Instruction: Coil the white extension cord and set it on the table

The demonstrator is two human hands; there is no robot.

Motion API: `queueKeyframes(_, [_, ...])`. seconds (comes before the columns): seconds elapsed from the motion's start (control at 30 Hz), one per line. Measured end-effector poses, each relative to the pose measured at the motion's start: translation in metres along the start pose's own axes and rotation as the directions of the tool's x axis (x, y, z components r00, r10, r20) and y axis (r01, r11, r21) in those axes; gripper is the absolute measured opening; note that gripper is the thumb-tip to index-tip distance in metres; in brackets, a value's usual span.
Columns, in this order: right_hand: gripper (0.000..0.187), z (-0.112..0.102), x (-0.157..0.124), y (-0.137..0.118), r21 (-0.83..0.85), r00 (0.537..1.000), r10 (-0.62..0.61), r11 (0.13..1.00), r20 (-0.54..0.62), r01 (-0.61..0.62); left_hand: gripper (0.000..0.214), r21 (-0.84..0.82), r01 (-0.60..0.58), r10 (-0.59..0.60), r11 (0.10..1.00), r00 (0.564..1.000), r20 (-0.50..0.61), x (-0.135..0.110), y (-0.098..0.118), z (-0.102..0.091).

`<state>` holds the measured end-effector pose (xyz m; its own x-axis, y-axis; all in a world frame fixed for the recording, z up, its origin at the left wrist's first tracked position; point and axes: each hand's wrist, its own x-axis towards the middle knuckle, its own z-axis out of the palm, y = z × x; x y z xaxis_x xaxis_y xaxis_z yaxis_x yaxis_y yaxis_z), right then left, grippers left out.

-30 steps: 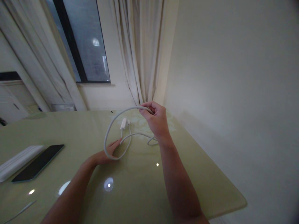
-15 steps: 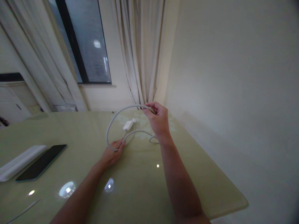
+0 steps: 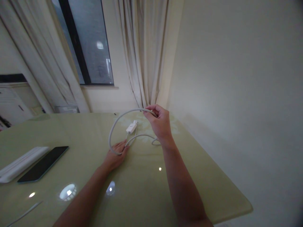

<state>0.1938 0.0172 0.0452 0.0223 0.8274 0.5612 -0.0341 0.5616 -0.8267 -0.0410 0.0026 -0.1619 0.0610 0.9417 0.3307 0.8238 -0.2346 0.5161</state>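
A white cable (image 3: 113, 129) curves in a loop above the green table (image 3: 142, 186). My right hand (image 3: 159, 123) is raised over the far part of the table, its fingers closed on the top of the loop. My left hand (image 3: 115, 156) rests on the table with its fingers pinching the loop's bottom. A small white adapter plug (image 3: 131, 127) hangs on the cable inside the loop, between the two hands. A thinner stretch of the cable (image 3: 155, 142) lies on the table under my right wrist.
A black phone (image 3: 44, 164) lies at the table's left, next to a white flat box (image 3: 21, 164). A thin white stick (image 3: 22, 214) lies near the front left edge. Curtains (image 3: 146, 53) and a window (image 3: 92, 41) stand behind; a bare wall is at the right.
My left hand has slid forward along the table and drawn the loop's bottom with it, so the loop is smaller. The adapter plug has swung a little to the right. My right hand has barely moved.
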Motion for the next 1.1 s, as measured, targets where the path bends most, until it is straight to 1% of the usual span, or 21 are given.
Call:
queueKeyframes(0.07, [0.015, 0.0, 0.0, 0.0, 0.0, 1.0, 0.003, 1.0, 0.002, -0.003, 0.047, 0.035, 0.042, -0.041, 0.999, 0.999, -0.028, 0.0, 0.004, 0.0])
queueKeyframes(0.17, [0.015, 0.0, 0.0, -0.002, 0.032, 1.0, 0.006, 0.999, -0.017, -0.005, 0.05, 0.048, 0.166, -0.162, 0.985, 0.984, -0.081, 0.001, 0.011, 0.0])
queueKeyframes(0.27, [0.015, -0.001, -0.001, -0.004, 0.058, 0.999, 0.007, 0.998, -0.039, -0.005, 0.061, 0.014, 0.302, -0.298, 0.953, 0.946, -0.125, 0.002, 0.016, 0.001])
queueKeyframes(0.33, [0.015, -0.001, -0.001, -0.005, 0.055, 0.999, 0.001, 0.998, -0.043, 0.002, 0.064, -0.033, 0.35, -0.351, 0.936, 0.924, -0.15, 0.003, 0.018, 0.002])
queueKeyframes(0.4, [0.015, -0.002, -0.001, -0.005, 0.046, 0.999, -0.008, 0.999, -0.037, 0.009, 0.063, -0.093, 0.35, -0.361, 0.932, 0.917, -0.17, 0.003, 0.019, 0.003])
queueKeyframes(0.47, [0.015, -0.003, 0.0, -0.004, 0.038, 0.999, -0.016, 0.999, -0.033, 0.017, 0.06, -0.15, 0.326, -0.351, 0.933, 0.916, -0.193, 0.003, 0.021, 0.002])
queueKeyframes(0.57, [0.015, -0.007, 0.001, -0.004, -0.001, 0.998, -0.028, 1.0, -0.061, 0.028, 0.057, -0.213, 0.286, -0.332, 0.934, 0.914, -0.231, 0.005, 0.025, -0.006])
queueKeyframes(0.67, [0.015, -0.018, 0.001, -0.006, -0.094, 0.995, -0.059, 0.994, -0.086, 0.051, 0.055, -0.246, 0.254, -0.318, 0.935, 0.909, -0.271, 0.008, 0.033, -0.021])
queueKeyframes(0.77, [0.013, -0.031, -0.001, -0.011, -0.26, 0.989, -0.111, 0.962, -0.097, 0.083, 0.058, -0.343, 0.218, -0.328, 0.914, 0.894, -0.305, 0.011, 0.046, -0.041])
queueKeyframes(0.87, [0.012, -0.043, -0.003, -0.016, -0.458, 0.984, -0.135, 0.886, -0.116, 0.067, 0.064, -0.51, 0.115, -0.326, 0.852, 0.88, -0.346, 0.016, 0.063, -0.061])
queueKeyframes(0.93, [0.013, -0.048, -0.005, -0.018, -0.564, 0.986, -0.126, 0.824, -0.108, 0.043, 0.064, -0.633, 0.043, -0.337, 0.773, 0.873, -0.353, 0.021, 0.076, -0.076])
queueKeyframes(0.97, [0.014, -0.05, -0.005, -0.019, -0.609, 0.987, -0.125, 0.792, -0.1, 0.039, 0.063, -0.692, 0.022, -0.348, 0.721, 0.876, -0.334, 0.025, 0.083, -0.085])
queueKeyframes(1.03, [0.02, -0.05, -0.007, -0.021, -0.691, 0.984, -0.164, 0.719, -0.075, 0.067, 0.061, -0.785, 0.019, -0.346, 0.619, 0.904, -0.251, 0.032, 0.095, -0.103])
queueKeyframes(1.1, [0.031, -0.046, -0.011, -0.023, -0.752, 0.966, -0.259, 0.642, -0.025, 0.153, 0.056, -0.818, 0.065, -0.31, 0.571, 0.94, -0.143, 0.04, 0.108, -0.12])
